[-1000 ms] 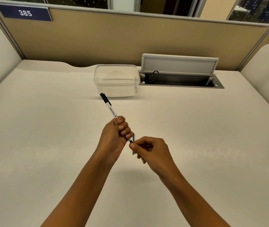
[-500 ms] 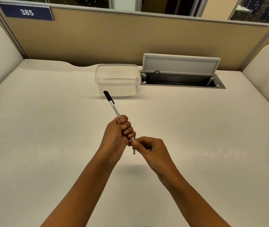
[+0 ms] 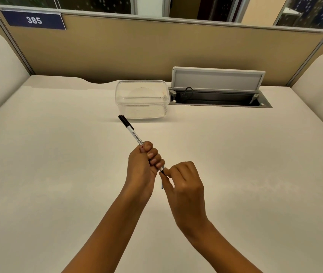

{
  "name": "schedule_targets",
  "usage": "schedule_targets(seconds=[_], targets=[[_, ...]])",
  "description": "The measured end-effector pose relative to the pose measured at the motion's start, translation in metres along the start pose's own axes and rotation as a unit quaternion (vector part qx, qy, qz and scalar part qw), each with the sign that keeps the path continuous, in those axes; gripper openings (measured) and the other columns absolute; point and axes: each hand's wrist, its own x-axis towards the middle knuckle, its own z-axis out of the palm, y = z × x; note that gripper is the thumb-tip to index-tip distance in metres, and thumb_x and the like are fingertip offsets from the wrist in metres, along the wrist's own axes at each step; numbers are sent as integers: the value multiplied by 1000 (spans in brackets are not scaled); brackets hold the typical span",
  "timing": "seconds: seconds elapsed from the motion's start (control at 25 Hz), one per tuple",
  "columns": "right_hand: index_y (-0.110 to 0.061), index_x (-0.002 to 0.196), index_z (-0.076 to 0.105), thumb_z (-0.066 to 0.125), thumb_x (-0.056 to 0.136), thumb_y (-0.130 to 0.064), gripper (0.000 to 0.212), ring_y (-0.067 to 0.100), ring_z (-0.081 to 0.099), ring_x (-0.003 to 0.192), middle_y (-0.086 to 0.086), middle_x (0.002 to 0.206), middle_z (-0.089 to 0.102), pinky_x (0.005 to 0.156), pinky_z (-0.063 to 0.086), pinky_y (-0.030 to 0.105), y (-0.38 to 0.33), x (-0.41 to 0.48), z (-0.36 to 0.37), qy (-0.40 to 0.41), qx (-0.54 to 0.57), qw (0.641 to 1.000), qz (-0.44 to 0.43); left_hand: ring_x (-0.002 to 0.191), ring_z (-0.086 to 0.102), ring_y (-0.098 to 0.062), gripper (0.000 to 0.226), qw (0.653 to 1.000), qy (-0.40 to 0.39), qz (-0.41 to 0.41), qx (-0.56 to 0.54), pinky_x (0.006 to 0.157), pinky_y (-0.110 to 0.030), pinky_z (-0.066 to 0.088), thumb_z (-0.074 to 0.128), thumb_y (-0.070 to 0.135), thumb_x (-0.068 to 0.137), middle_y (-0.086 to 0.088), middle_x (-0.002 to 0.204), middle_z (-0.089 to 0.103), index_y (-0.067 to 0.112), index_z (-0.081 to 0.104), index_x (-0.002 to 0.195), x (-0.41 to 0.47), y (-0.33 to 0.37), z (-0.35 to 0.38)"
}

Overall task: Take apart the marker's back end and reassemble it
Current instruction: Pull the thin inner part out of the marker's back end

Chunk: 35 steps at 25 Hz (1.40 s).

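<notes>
A white marker (image 3: 135, 135) with a black cap points up and to the left, held above the desk. My left hand (image 3: 144, 164) is wrapped in a fist around its lower barrel. My right hand (image 3: 184, 181) pinches the marker's black back end (image 3: 162, 171) between thumb and forefinger, right against my left fist. A thin dark sliver (image 3: 162, 185) shows just below that pinch; what it is cannot be told. The rest of the barrel is hidden inside my left hand.
A clear plastic container (image 3: 142, 99) stands on the white desk (image 3: 58, 174) behind the marker's cap. To its right is an open cable tray (image 3: 219, 99) with its lid up. Tan partition walls (image 3: 117, 54) close off the back.
Both hands stayed together near the desk's middle. My right hand's fingers have closed in tighter on the marker's back end, and the marker tilted slightly more to the left.
</notes>
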Motion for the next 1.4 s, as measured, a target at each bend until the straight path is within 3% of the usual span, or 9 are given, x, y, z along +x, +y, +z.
schedule_targets(seconds=[0.24, 0.4, 0.56, 0.76, 0.88, 1.0, 1.08, 1.24, 1.4], targets=[[-14, 83, 64, 76, 76, -15, 14, 9, 53, 73, -3, 78, 62, 63, 39, 12, -8, 9, -2, -55, 74, 990, 106, 37, 26, -8, 41, 1000, 9, 17, 1, 41, -19, 28, 15, 2, 93, 7, 44, 32, 15, 35, 61, 0, 5, 0], [-26, 94, 68, 64, 85, -37, 14, 4, 56, 70, -15, 80, 63, 64, 42, 13, -10, 19, -11, -211, 283, 887, 296, 38, 26, -8, 40, 1000, 2, 15, 5, 42, -20, 27, 14, -3, 88, 7, 44, 31, 16, 36, 61, 2, 14, -3], [-18, 91, 76, 63, 87, -33, 20, 6, 60, 63, -7, 76, 71, 64, 48, 17, -9, 23, -13, -236, 395, 797, 392, 37, 25, -8, 40, 1000, 0, 3, 17, 41, -19, 27, 13, -5, 85, 7, 43, 31, 17, 35, 59, 0, 13, -5], [-12, 82, 74, 63, 88, -25, 18, 10, 53, 54, -1, 62, 63, 53, 39, 15, -6, 9, -4, -62, 144, 982, 110, 36, 25, -8, 40, 999, -8, -16, -30, 40, -19, 26, 10, -8, 81, 7, 43, 31, 17, 33, 60, 3, 15, -5], [-5, 92, 73, 52, 93, -24, 28, 14, 54, 57, 4, 65, 63, 51, 45, 20, -3, 0, 5, -11, -20, 1000, -19, 35, 25, -8, 41, 998, -12, -22, -50, 39, -18, 25, 10, -9, 81, 6, 42, 31, 16, 33, 59, 3, 14, 0], [-8, 92, 74, 54, 92, -25, 26, 12, 58, 58, 2, 67, 67, 56, 44, 16, -3, 1, 1, -18, 18, 1000, 1, 34, 25, -7, 42, 998, -10, -23, -51, 38, -17, 25, 9, -7, 84, 7, 41, 31, 16, 33, 59, 4, 12, 0], [-14, 87, 75, 65, 86, -26, 15, 8, 62, 59, -2, 69, 72, 60, 47, 15, -5, 16, -11, -104, 199, 962, 157, 35, 25, -8, 41, 999, -16, -25, -41, 38, -18, 26, 9, -9, 83, 7, 42, 31, 16, 34, 61, 4, 12, -2], [-8, 87, 73, 63, 88, -32, 27, 10, 62, 62, 1, 74, 73, 62, 51, 22, 7, 38, -25, -307, 446, 751, 378, 37, 27, -8, 40, 996, -55, -54, -34, 40, -18, 28, 11, -13, 77, 6, 44, 32, 15, 35, 62, 4, 15, -5], [-3, 83, 73, 70, 83, -24, 20, 11, 58, 57, 3, 68, 70, 58, 49, 20, 10, 38, -23, -299, 482, 720, 399, 37, 27, -8, 41, 995, -61, -63, -37, 39, -18, 28, 11, -14, 77, 6, 43, 32, 16, 34, 62, 4, 16, -4]])
